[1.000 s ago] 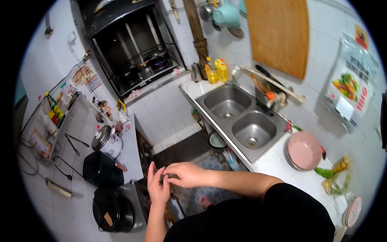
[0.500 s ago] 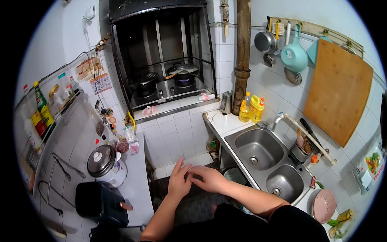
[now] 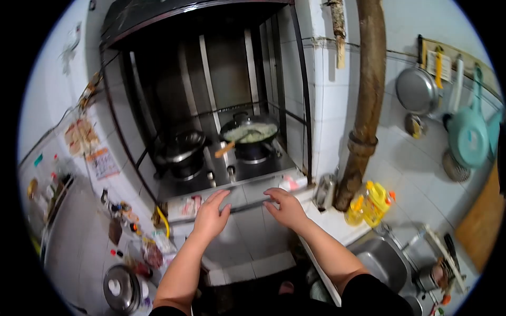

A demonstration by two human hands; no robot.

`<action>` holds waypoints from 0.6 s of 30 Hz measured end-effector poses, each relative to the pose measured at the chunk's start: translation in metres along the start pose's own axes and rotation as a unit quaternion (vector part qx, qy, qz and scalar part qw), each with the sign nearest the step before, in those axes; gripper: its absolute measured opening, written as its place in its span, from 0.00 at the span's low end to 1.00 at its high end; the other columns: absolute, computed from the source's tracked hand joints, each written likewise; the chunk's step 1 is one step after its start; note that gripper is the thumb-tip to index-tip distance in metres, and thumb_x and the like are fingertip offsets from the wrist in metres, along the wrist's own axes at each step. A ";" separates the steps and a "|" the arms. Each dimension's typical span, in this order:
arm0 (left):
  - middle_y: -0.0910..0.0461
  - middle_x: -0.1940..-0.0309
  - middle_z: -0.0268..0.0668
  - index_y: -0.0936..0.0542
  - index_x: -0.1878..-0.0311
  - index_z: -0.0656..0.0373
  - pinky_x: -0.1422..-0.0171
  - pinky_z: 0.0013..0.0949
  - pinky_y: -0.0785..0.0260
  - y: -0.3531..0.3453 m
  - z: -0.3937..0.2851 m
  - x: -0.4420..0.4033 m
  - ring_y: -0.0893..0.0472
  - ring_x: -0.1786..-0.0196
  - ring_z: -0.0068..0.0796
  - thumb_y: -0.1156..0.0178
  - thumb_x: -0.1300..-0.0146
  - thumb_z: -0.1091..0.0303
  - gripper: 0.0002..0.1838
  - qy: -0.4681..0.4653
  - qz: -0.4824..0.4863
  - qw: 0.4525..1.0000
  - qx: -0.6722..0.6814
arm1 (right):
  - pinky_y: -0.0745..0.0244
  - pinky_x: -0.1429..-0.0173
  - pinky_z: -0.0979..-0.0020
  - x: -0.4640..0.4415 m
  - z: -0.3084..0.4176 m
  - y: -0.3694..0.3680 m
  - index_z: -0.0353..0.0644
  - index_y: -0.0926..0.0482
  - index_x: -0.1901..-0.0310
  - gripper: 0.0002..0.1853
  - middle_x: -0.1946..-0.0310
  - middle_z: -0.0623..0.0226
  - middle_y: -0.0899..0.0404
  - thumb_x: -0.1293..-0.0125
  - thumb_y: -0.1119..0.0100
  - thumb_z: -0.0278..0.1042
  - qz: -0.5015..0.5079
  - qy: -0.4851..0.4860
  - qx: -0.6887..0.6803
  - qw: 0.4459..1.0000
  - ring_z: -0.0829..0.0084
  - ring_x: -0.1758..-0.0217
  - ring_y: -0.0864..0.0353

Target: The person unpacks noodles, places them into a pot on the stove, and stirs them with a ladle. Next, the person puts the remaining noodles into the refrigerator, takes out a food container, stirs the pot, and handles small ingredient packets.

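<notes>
My left hand (image 3: 212, 215) is held out in front of the stove, fingers apart and nothing in it. Beside it, with a gap between, my right hand (image 3: 284, 208) is also open and holds nothing. Both are nearest the tiled ledge, where one crumpled pinkish cloth (image 3: 191, 206) lies behind my left hand and another pink-and-white cloth (image 3: 293, 183) behind my right. On the gas stove (image 3: 221, 176) the right burner carries a wok (image 3: 252, 138) with pale green food and a wooden-handled utensil (image 3: 225, 149) resting in it. A lidded dark pot (image 3: 182, 150) sits on the left burner.
A metal jug (image 3: 324, 193) and yellow oil bottles (image 3: 375, 204) stand on the right counter by a brown pipe (image 3: 363, 100). Beyond is a steel sink (image 3: 385, 260). Pans hang on the right wall. At lower left is a lidded cooker (image 3: 122, 288).
The view has moved closer to the stove. My hands, close together and touching before, are now apart and reach forward toward the ledge.
</notes>
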State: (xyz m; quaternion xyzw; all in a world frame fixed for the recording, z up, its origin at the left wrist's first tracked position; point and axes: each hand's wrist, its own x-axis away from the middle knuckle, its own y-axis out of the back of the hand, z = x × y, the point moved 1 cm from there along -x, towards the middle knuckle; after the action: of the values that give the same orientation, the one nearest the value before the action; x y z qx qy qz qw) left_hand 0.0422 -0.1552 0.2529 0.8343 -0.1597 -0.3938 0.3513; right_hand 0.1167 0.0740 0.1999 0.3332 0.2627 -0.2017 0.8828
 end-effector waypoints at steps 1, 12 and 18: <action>0.24 0.43 0.50 0.23 0.44 0.59 0.37 0.42 0.32 -0.008 0.013 -0.044 0.25 0.40 0.50 0.39 0.40 0.68 0.20 -0.053 -0.019 0.998 -0.042 | 0.26 0.45 0.62 -0.030 -0.003 0.011 0.42 0.22 0.49 0.17 0.44 0.58 0.24 0.39 0.38 0.36 0.005 -0.082 -0.037 0.996 0.55 0.48 0.21; 0.22 0.48 0.51 0.35 0.31 0.50 0.43 0.45 0.27 -0.083 0.122 -0.281 0.20 0.48 0.49 0.40 0.40 0.62 0.32 0.128 0.235 0.926 -0.268 | 0.28 0.41 0.55 -0.166 -0.114 0.007 0.40 0.25 0.46 0.22 0.43 0.48 0.30 0.41 0.36 0.38 -0.057 -0.054 0.140 0.987 0.46 0.44 0.26; 0.20 0.53 0.50 0.33 0.34 0.51 0.47 0.45 0.25 -0.090 0.156 -0.299 0.18 0.50 0.49 0.47 0.39 0.70 0.27 0.098 0.257 0.916 -0.293 | 0.23 0.50 0.57 -0.184 -0.106 0.009 0.43 0.30 0.41 0.27 0.43 0.51 0.29 0.40 0.37 0.42 0.031 -0.101 0.194 0.975 0.48 0.53 0.20</action>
State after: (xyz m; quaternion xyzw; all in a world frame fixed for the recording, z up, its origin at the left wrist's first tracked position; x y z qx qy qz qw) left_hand -0.2699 -0.0016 0.2820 0.6584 -0.2109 -0.2354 0.6831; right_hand -0.0573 0.1872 0.2463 0.4837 0.1177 -0.2544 0.8291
